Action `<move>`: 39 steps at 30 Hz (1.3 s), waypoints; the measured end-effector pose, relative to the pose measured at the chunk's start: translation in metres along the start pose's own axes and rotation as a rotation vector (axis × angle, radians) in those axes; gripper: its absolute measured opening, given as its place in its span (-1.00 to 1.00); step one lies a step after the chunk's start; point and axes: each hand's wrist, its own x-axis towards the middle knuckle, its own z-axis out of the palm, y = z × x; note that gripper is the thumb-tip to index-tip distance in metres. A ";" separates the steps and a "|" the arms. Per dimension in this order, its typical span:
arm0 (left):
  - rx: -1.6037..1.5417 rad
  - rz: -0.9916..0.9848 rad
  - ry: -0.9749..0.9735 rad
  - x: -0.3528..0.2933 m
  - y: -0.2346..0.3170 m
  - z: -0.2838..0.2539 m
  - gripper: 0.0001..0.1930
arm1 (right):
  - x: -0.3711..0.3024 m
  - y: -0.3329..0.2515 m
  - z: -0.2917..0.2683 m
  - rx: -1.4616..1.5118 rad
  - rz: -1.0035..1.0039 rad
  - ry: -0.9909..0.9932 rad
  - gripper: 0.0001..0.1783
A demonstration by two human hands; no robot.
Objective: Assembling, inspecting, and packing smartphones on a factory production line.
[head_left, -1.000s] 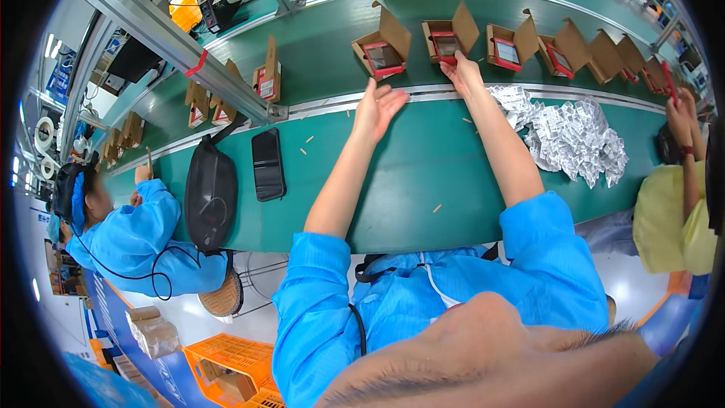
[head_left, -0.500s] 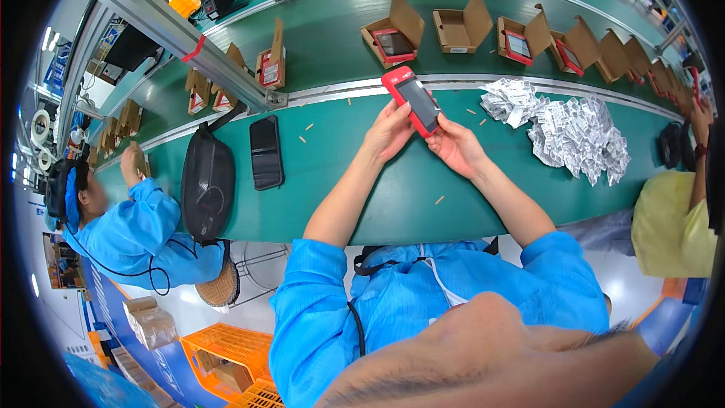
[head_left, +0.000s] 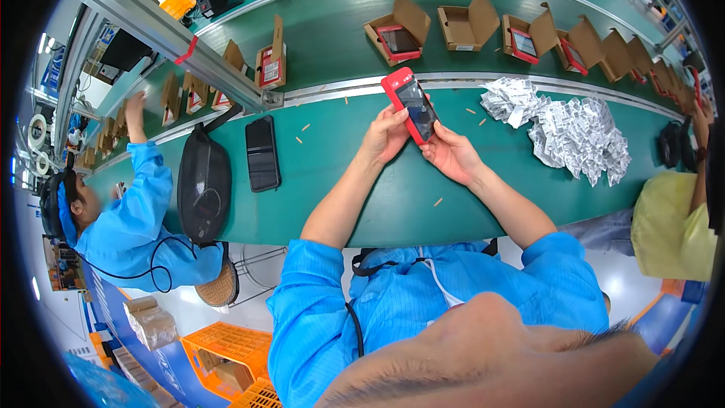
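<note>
Above the green bench (head_left: pixel 332 181), both hands' fingers (head_left: pixel 396 117) closed around red phone (head_left: pixel 410 104), paper slips (head_left: pixel 574 132) right, black phone (head_left: pixel 262 153) left

Bright, even overhead light floods the green bench (head_left: pixel 332 181), shadows soft and faint. A touch of glare on the phone (head_left: pixel 411 106) screen. Fisheye bends every edge; the rim goes black, close foreground blurred.

Short-sleeved bright blue smock (head_left: pixel 423 295), bare forearms

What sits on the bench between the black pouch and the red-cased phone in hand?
A black phone lies flat beside the black pouch; then bare green bench to the red-cased phone, head view.
</note>
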 end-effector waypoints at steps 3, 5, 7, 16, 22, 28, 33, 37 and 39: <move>-0.002 0.003 -0.003 -0.001 0.001 0.000 -0.34 | -0.001 0.000 0.003 0.001 0.002 0.012 -0.73; -0.002 0.000 -0.005 -0.001 0.001 0.001 -0.34 | -0.001 0.001 0.005 0.008 -0.003 0.024 -0.72; -0.009 -0.003 0.013 -0.002 0.001 0.001 -0.34 | -0.002 0.001 0.005 0.012 -0.004 0.024 -0.73; -0.008 0.000 0.018 -0.001 0.001 0.001 -0.34 | -0.001 0.002 0.004 0.012 -0.007 0.002 -0.74; -0.004 -0.003 0.028 -0.002 0.000 -0.003 -0.35 | -0.001 0.004 0.001 0.030 -0.008 0.007 -0.80; -0.010 -0.018 0.009 -0.002 0.000 -0.006 -0.35 | 0.000 0.004 0.001 0.027 -0.005 0.016 -0.81; -0.011 -0.008 0.011 -0.001 0.000 -0.007 -0.35 | -0.001 0.004 0.003 0.023 -0.007 0.026 -0.81; -0.031 0.010 0.020 -0.001 0.000 -0.003 -0.46 | 0.001 0.005 -0.002 0.026 -0.011 0.008 -0.74; -0.030 0.006 0.020 -0.001 0.001 -0.004 -0.46 | 0.001 0.006 -0.004 0.030 -0.009 0.003 -0.74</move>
